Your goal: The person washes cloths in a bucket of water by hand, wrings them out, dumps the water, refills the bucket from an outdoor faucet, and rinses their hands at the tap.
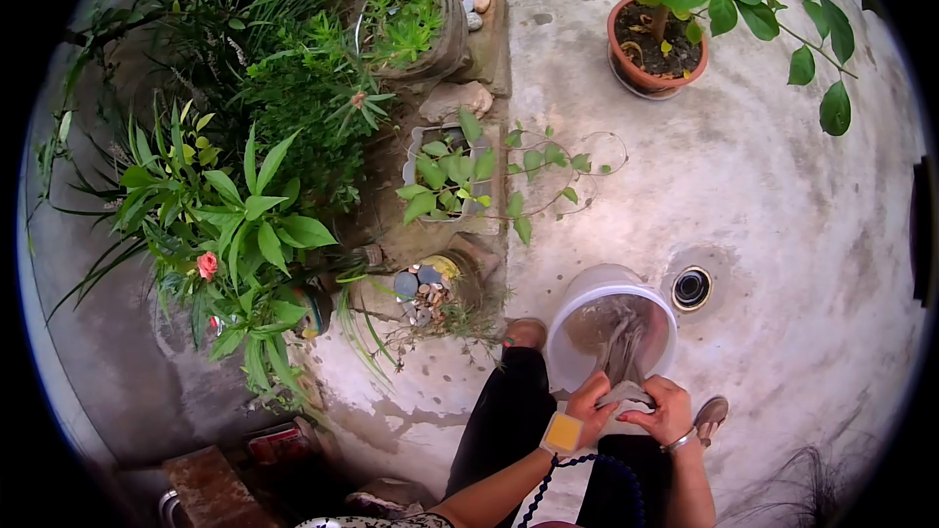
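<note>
A wet grey cloth (624, 347) hangs down into a white bucket (606, 281) that holds murky water. My left hand (590, 403) grips the cloth's upper end at the near rim, its fingers closed. My right hand (667, 413) pinches the same end from the other side, thumb pointing inward. Between the hands the cloth's edge is bunched up. The lower end of the cloth sits in the water, where its outline blurs. On my left wrist is a yellow square in a clear band (562, 433); a bracelet (677, 443) circles the right one.
A round floor drain (692, 288) lies just right of the bucket. Leafy plants (254, 225), stones and planters line the left side. A terracotta pot (626, 66) with a small tree stands at the upper right. My shoes (525, 333) flank the bucket.
</note>
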`<state>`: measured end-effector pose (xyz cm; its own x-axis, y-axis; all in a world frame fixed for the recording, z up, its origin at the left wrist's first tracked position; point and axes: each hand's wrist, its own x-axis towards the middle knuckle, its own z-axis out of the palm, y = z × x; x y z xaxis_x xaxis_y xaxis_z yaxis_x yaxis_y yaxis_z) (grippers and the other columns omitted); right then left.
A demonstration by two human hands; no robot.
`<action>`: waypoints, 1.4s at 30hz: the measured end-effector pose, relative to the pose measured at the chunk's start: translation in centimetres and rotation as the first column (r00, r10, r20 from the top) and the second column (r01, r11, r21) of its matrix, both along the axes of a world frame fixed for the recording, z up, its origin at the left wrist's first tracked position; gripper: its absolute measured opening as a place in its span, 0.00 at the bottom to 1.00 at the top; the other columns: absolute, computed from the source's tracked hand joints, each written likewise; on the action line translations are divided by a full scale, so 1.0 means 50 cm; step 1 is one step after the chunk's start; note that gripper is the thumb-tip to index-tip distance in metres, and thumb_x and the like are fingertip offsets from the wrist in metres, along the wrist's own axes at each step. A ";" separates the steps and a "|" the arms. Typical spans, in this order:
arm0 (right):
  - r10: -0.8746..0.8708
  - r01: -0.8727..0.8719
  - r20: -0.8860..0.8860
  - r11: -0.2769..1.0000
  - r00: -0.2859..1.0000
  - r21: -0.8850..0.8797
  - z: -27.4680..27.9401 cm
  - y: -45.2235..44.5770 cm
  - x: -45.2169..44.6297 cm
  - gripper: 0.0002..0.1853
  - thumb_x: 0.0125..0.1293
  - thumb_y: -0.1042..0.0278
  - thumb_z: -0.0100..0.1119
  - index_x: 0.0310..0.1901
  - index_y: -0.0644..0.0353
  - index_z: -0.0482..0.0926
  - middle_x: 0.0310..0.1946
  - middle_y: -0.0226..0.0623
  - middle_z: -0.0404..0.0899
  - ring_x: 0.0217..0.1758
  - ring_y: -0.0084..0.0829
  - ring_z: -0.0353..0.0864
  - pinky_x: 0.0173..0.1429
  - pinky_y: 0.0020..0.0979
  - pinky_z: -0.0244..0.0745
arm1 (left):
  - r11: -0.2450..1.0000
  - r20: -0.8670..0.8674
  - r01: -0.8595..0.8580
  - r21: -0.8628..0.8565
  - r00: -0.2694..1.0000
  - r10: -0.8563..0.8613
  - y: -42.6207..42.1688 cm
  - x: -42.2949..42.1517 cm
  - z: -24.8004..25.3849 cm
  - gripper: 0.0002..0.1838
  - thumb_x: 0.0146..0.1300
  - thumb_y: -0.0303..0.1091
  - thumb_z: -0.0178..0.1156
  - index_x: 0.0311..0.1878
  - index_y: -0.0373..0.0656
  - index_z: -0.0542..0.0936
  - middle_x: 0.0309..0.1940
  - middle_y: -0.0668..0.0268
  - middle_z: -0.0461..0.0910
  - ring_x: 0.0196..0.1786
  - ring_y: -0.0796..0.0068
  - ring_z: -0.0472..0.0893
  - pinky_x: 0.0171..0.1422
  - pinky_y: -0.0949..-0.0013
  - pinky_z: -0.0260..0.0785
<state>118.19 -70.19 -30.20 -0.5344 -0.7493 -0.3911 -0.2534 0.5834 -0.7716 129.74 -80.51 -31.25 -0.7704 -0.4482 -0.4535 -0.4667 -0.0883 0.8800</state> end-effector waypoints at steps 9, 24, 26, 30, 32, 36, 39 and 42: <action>-0.100 0.102 0.019 0.988 0.995 -0.119 -0.063 0.014 -0.008 0.09 0.33 0.75 0.59 0.22 0.62 0.71 0.24 0.35 0.71 0.30 0.33 0.70 0.32 0.29 0.66 | 0.970 0.178 -0.047 -0.238 0.980 0.091 -0.002 0.015 -0.017 0.09 0.50 0.30 0.54 0.26 0.36 0.66 0.23 0.56 0.65 0.27 0.58 0.65 0.29 0.67 0.58; -0.065 0.027 0.424 0.995 0.903 0.095 -0.253 -0.052 0.035 0.15 0.46 0.68 0.57 0.38 0.59 0.71 0.30 0.40 0.73 0.32 0.33 0.72 0.40 0.26 0.66 | 0.919 0.307 -0.154 -0.362 0.911 0.274 0.006 0.023 -0.067 0.28 0.54 0.42 0.48 0.56 0.42 0.54 0.52 0.46 0.49 0.55 0.49 0.51 0.58 0.59 0.44; -0.368 0.317 0.257 0.923 0.894 0.217 -0.380 -0.053 0.038 0.12 0.45 0.68 0.56 0.35 0.57 0.73 0.35 0.39 0.71 0.39 0.38 0.70 0.43 0.32 0.65 | 0.933 0.296 -0.126 -0.337 0.927 0.232 0.008 0.013 -0.059 0.27 0.54 0.41 0.48 0.55 0.41 0.56 0.52 0.48 0.51 0.54 0.50 0.54 0.57 0.61 0.46; -0.232 0.318 -0.259 0.874 0.937 0.367 -0.464 -0.091 0.120 0.10 0.42 0.68 0.55 0.31 0.54 0.75 0.40 0.37 0.64 0.46 0.37 0.64 0.45 0.37 0.63 | 0.950 0.321 -0.106 -0.295 0.925 0.203 0.010 0.020 -0.068 0.24 0.55 0.40 0.48 0.53 0.40 0.58 0.50 0.49 0.53 0.53 0.52 0.56 0.56 0.61 0.48; 0.114 -0.079 -0.103 0.950 0.988 0.301 -0.426 -0.113 0.141 0.10 0.43 0.67 0.54 0.31 0.52 0.74 0.41 0.38 0.61 0.47 0.37 0.62 0.45 0.38 0.62 | 0.959 0.257 -0.109 -0.263 0.950 0.178 0.008 0.025 -0.070 0.22 0.52 0.35 0.50 0.51 0.40 0.61 0.49 0.53 0.57 0.51 0.56 0.58 0.56 0.64 0.49; -0.200 0.212 -0.073 0.891 0.977 0.402 -0.400 -0.115 0.101 0.08 0.46 0.68 0.51 0.32 0.50 0.74 0.43 0.40 0.61 0.46 0.39 0.62 0.45 0.37 0.63 | 0.987 0.293 -0.141 -0.081 0.943 0.159 -0.011 0.028 -0.060 0.21 0.48 0.27 0.52 0.49 0.41 0.63 0.47 0.57 0.60 0.50 0.60 0.60 0.53 0.66 0.52; -0.308 0.531 -0.510 0.758 0.803 0.379 -0.412 -0.076 0.126 0.10 0.48 0.70 0.49 0.35 0.55 0.73 0.39 0.43 0.64 0.42 0.41 0.64 0.45 0.36 0.62 | 0.968 0.383 -0.197 0.156 0.915 0.125 0.008 0.050 -0.086 0.26 0.43 0.22 0.53 0.50 0.45 0.63 0.48 0.64 0.62 0.51 0.70 0.63 0.46 0.77 0.60; -0.407 0.404 0.030 0.911 0.913 0.081 -0.312 -0.097 0.143 0.10 0.50 0.71 0.47 0.35 0.65 0.70 0.36 0.46 0.65 0.38 0.41 0.66 0.42 0.33 0.62 | 0.892 0.309 -0.372 0.256 0.906 0.289 0.019 0.048 -0.102 0.26 0.46 0.27 0.52 0.52 0.47 0.62 0.49 0.66 0.61 0.51 0.73 0.62 0.47 0.77 0.60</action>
<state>125.36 -75.04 -45.81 -0.7668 -0.4411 -0.4663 0.0511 0.6821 -0.7294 132.12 -79.56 -36.34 -0.4400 -0.4657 -0.7678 -0.5672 -0.5187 0.6397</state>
